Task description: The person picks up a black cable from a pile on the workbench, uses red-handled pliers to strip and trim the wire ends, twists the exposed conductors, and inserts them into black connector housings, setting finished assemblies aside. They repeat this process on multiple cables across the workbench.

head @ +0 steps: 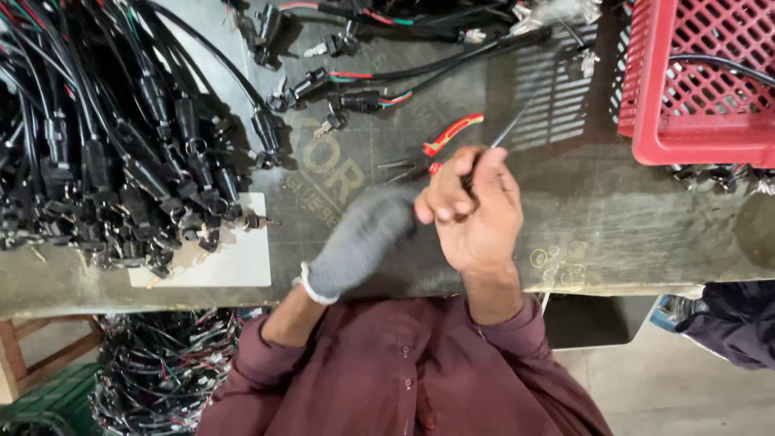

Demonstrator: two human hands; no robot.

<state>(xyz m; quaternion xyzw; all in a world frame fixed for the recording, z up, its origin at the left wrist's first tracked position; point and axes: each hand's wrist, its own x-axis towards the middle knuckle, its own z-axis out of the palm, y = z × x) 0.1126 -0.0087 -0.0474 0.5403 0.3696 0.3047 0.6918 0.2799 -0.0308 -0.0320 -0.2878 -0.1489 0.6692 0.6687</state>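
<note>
Two hands (428, 230), perhaps on one thin tool (494, 145).

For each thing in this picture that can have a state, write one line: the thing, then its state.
Right hand: bare, closed around a thin dark tool.
Left hand: in a grey glove, blurred; grip cannot be told.
Red-handled pliers: lying on the workbench, unheld.
Red basket: upright, one black cable inside.
Cable assemblies: piled on the bench's left.
White sheet: flat, partly under the pile.
</note>
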